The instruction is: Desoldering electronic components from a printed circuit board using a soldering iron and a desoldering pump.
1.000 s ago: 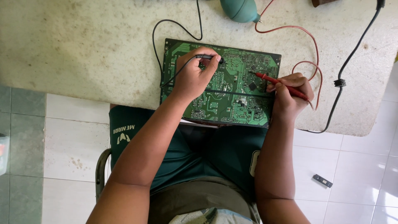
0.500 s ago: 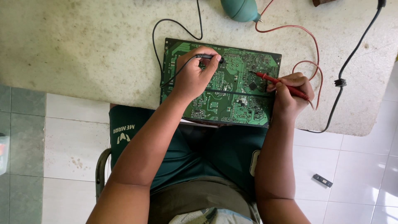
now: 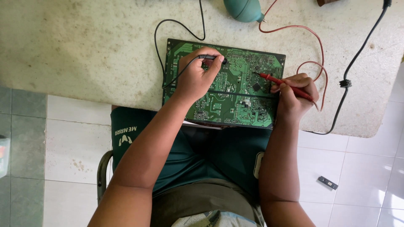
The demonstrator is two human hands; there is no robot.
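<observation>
One green circuit board lies on the one pale table. Two test probes rest on it: one black probe, one red probe. Three cables run across the top: one black lead, one red lead, one thicker black cable. One teal bulb, possibly a blower, is cut off at the edge. One small dark piece lies on the floor.

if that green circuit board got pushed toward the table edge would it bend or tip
The green circuit board looks flat and rigid, so it would probably slide, not bend. Its near edge already overhangs the table, so it may tip. Its exposed small parts seem fragile.
</observation>
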